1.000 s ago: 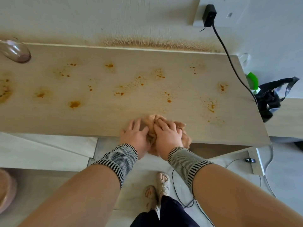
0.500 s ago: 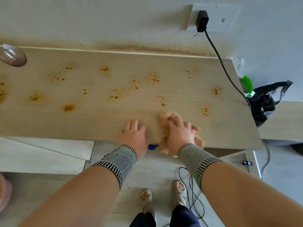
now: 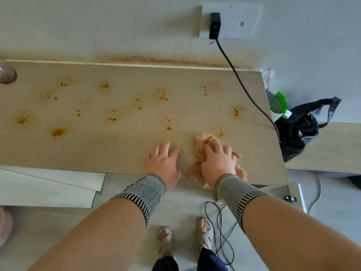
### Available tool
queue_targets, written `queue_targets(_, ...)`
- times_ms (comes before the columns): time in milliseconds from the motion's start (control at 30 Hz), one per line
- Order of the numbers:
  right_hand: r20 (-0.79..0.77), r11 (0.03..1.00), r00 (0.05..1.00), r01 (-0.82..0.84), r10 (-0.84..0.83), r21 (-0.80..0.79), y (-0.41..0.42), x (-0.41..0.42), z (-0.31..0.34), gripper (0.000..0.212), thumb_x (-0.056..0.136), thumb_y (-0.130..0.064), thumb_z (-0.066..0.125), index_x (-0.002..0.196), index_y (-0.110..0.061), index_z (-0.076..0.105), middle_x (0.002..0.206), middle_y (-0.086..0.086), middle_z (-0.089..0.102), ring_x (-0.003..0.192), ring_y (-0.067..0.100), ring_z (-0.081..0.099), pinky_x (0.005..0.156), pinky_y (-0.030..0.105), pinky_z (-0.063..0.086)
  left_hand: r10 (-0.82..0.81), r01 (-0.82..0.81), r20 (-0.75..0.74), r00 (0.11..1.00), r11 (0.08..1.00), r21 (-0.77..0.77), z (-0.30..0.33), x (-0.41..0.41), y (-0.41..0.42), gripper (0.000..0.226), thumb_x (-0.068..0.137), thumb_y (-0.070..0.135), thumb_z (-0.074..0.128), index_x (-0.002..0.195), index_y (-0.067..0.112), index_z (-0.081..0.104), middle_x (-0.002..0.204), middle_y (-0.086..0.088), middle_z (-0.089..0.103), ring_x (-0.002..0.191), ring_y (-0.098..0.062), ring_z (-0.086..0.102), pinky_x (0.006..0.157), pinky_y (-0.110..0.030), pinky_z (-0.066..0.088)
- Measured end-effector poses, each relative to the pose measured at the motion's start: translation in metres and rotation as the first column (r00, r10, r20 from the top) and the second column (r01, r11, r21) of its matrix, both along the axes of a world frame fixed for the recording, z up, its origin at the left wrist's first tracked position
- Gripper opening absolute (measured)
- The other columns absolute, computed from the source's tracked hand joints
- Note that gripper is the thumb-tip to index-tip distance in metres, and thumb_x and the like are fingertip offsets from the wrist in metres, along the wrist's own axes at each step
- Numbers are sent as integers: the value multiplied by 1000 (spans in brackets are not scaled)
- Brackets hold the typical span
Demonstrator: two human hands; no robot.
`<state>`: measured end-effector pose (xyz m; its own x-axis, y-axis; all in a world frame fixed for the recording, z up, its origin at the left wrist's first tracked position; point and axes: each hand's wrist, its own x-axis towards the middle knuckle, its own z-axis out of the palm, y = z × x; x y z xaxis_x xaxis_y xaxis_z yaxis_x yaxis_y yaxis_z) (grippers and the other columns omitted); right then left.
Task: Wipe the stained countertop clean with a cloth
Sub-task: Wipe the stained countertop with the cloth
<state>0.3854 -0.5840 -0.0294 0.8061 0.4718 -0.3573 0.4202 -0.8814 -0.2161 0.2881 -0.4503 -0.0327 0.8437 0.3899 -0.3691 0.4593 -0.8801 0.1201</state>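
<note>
Right hand (image 3: 216,163) on crumpled peach cloth (image 3: 201,153), fingers curled into it, near front edge of worktop (image 3: 117,145). Left hand (image 3: 164,161) flat beside, fingers straight, holding nothing. Orange stains (image 3: 136,106) spread beyond.

both forearms are bare, and each wrist wears a snug knitted band: the left wrist band (image 3: 143,190) has a fine black-and-white check, the right wrist band (image 3: 235,191) a finer grey weave (both end in a bold striped cuff on the near side). lower down show dark trouser legs (image 3: 212,260) and pale woven sandals (image 3: 204,232), toes uncovered.
</note>
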Motion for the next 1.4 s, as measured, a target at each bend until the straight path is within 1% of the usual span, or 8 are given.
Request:
queue_targets(100,-8,949,951,-306,308,69,-7,3,-1,54,94,-25,41,148,-35,38,160,-9,22,136,25,22,112,45,22,21,-22,-36,999,1000,-13,4,8,-4,56,93,46,53,145,31,34,163,-1,4,149,-29,3,117,-54,20)
queue_targets(333,26,951,952,307,-306,-25,-75,55,-8,58,96,-36,35,153,-27,25,164,-2,11,149,29,5,118,55,12,83,-86,-165,983,996,-12,8,21,-16,66,99,39,47,156,35,14,164,5,-11,151,-28,-12,118,-59,10)
queue_targets(567,-21,927,929,-368,370,70,-33,37,-1,57,97,-24,39,152,-33,29,164,-7,12,146,24,10,117,51,17,116,-117,-162,980,993,5,10,41,-29,76,92,15,54,154,36,16,164,3,-16,150,-29,-16,117,-61,9)
queue_targets(800,42,946,949,314,-311,-77,-63,73,-4,57,94,-21,39,150,-18,27,157,7,18,133,35,26,111,53,26,159,-159,-154,975,987,15,11,35,-24,73,96,31,53,156,32,11,164,2,-16,150,-30,-15,117,-63,9)
queue_targets(933,-23,991,991,-127,128,52,-17,45,4,71,85,-18,63,149,-24,33,159,-1,19,138,31,23,113,54,26,141,-138,-136,981,990,27,14,34,-15,81,92,43,58,156,28,11,164,1,-15,150,-30,-13,117,-61,10)
queue_targets(1033,-17,926,927,-375,376,39,-3,36,1,63,94,-16,46,153,-29,27,164,-7,10,145,26,12,116,51,19,125,-126,-119,985,992,-3,15,36,-7,86,88,45,62,155,28,11,163,3,-17,150,-29,-13,116,-61,10)
queue_targets(1233,-2,899,905,423,-426,-114,-39,74,-3,63,98,-32,31,156,-14,14,164,2,1,143,35,15,114,54,23,110,-113,-130,985,993,-15,12,37,20,92,88,52,60,157,27,5,163,2,-20,150,-29,-16,117,-61,8)
queue_targets(1400,-53,995,993,101,-102,-18,14,56,0,63,99,-33,35,157,-24,11,166,-2,-4,151,30,-1,118,58,11,82,-85,-111,990,996,-27,7,44,29,94,85,54,61,156,27,6,163,2,-19,150,-29,-14,116,-61,9)
